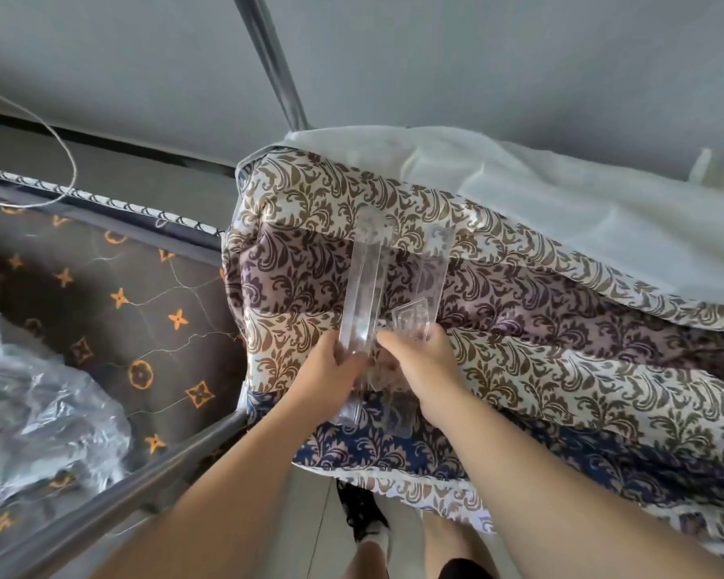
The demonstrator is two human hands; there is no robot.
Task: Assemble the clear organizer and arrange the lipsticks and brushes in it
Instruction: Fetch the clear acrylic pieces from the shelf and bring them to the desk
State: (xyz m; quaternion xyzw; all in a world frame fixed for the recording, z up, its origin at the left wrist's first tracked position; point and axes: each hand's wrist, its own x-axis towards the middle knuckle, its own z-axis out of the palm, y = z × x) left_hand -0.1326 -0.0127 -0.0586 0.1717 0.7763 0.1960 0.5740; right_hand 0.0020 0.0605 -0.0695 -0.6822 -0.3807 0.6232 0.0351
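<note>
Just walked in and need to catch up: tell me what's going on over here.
A person stands at a bed with a patterned quilt, working on clear plastic organizer parts. The left hand grips a long clear piece near its lower end, and the right hand holds a small clear piece beside it. Another clear panel lies on the quilt. No lipsticks or brushes are in view.

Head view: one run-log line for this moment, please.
stage: assembly | left hand: grips long clear organizer piece | right hand: holds small clear piece | surface: patterned quilt | lipsticks, brushes: not visible
</note>
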